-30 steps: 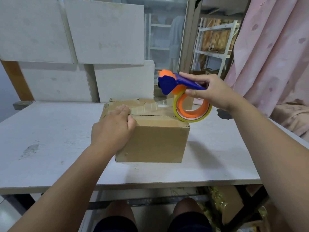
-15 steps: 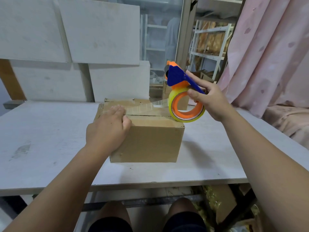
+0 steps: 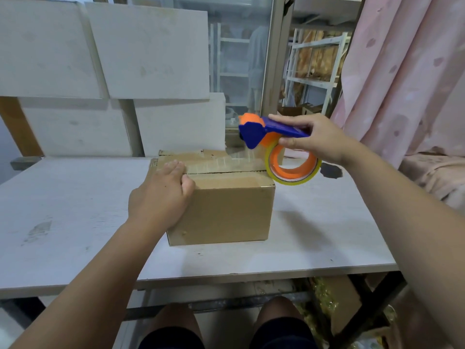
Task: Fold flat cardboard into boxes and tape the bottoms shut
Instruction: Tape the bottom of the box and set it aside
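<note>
Brown cardboard box (image 3: 221, 205): centre of white worktop (image 3: 63, 210), flaps closed. Blue-and-orange tape dispenser with clear tape roll (image 3: 281, 149): above box's right end, gripped by right hand (image 3: 317, 139). Left hand (image 3: 161, 197): flat, pressing box's left top, fingers extended.

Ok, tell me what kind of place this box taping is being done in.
Probably a small packing or storage room, not a home kitchen or office: a plain white worktable, metal shelving holding wrapped brown goods behind glass, and a cardboard box being sealed with a tape dispenser.
</note>
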A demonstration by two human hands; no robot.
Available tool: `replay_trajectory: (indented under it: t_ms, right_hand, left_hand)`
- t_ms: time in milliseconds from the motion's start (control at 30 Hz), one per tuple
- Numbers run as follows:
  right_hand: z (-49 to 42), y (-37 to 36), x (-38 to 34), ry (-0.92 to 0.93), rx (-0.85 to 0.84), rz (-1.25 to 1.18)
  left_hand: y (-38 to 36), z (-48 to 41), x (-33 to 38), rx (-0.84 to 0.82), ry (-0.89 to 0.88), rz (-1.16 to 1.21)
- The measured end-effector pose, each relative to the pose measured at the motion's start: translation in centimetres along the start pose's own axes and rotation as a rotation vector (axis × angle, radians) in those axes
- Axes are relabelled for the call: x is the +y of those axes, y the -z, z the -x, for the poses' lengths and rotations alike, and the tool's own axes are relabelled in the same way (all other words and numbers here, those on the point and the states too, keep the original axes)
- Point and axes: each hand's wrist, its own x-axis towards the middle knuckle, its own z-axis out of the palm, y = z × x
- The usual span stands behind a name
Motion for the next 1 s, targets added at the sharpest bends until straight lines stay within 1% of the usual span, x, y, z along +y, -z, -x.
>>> replay_trajectory:
  t_ms: [100, 267, 600, 1000]
  right_hand:
    - [0.9, -0.1, 1.2, -0.029, -0.005, -0.022]
    - [1.8, -1.0, 2.0, -0.024, 0.089, -0.102]
    - [3.2, -1.7, 3.2, -0.06, 0.068, -0.122]
    - [4.3, -3.7, 4.9, -0.097, 0.1, -0.28]
  left_hand:
    - [-0.1, -0.2, -0.1, -0.008, -0.025, 0.006]
    - [-0.2, -0.1, 0.1, -0.007, -0.013, 0.012]
    - [0.1, 0.1, 0.4, 0.006, -0.011, 0.001]
    - [0.1, 0.2, 0.4, -0.013, 0.002, -0.002]
